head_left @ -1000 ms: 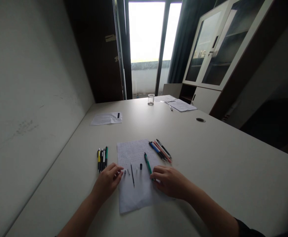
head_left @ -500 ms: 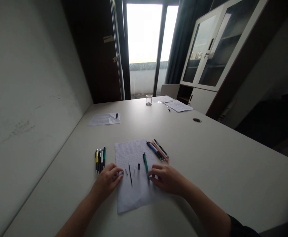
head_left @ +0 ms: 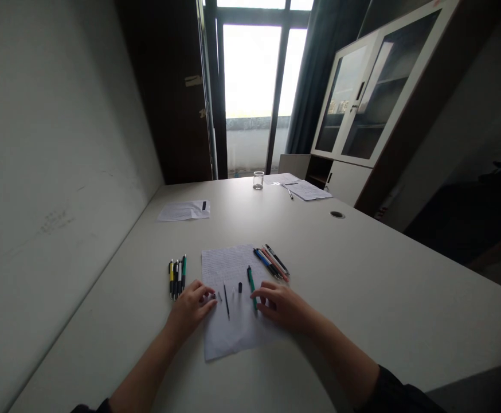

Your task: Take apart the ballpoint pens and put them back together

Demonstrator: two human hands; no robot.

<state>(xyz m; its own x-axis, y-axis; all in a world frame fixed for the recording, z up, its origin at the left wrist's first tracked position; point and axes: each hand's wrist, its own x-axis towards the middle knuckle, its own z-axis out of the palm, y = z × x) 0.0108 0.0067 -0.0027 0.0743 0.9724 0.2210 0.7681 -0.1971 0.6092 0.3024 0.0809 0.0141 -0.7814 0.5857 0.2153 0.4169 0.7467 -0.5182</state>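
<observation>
A lined sheet of paper [head_left: 224,341] with writing lies before me, with parts of a pen spread over it. The thumb and forefinger of my left hand [head_left: 190,304] close around a tiny dark piece [head_left: 214,296] at the sheet's left side. Just right of it lie a small spring-like part [head_left: 220,296], a thin ink refill [head_left: 227,301], a tiny pale piece [head_left: 234,290] and a short black rubber grip [head_left: 240,287]. My right hand [head_left: 280,304] has its fingertips on the lower part of a green pen barrel [head_left: 251,280], which lies on the paper.
Several pens [head_left: 177,275] lie in a row left of the sheet, and another group [head_left: 271,263] at its upper right. Farther back are a loose paper [head_left: 186,210], a glass [head_left: 258,180], stacked papers [head_left: 308,189] and a round cable hole [head_left: 337,214]. A wall [head_left: 61,241] borders the left.
The camera view has tilted up slightly. Both hands stay by the same parts, and the parts keep their places on the paper.
</observation>
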